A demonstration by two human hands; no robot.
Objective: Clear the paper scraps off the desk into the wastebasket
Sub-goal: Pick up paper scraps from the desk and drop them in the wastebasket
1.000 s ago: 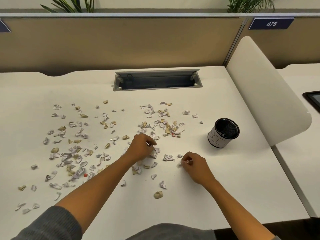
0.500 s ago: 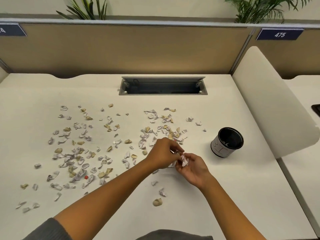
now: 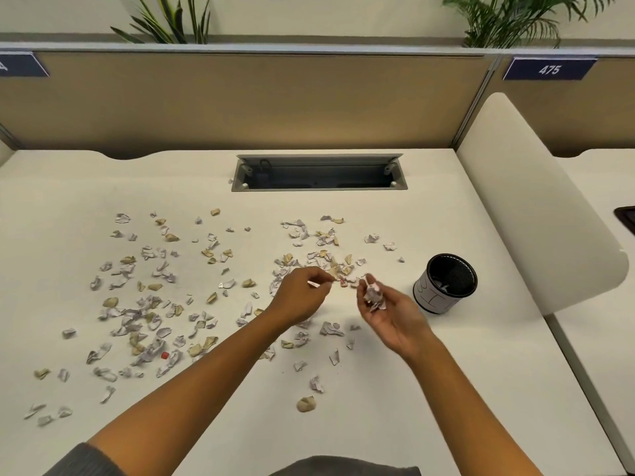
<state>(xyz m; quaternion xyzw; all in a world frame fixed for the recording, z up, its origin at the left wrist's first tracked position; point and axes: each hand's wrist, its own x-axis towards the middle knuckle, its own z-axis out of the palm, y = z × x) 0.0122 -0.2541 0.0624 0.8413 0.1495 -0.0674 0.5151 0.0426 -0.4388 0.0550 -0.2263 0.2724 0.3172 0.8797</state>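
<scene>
Crumpled white and tan paper scraps (image 3: 144,304) litter the smooth desk (image 3: 446,389). The right hand (image 3: 388,310) cups a wad of scraps — the left hand (image 3: 302,297) pinches one sliver — near the black mesh wastebasket (image 3: 445,283).

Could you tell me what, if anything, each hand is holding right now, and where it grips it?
The right hand cups a small bunch of paper scraps in its curled fingers. The left hand pinches one scrap at its fingertips.

Head camera looks forward and down, close over the desk (image 3: 429,389).
</scene>
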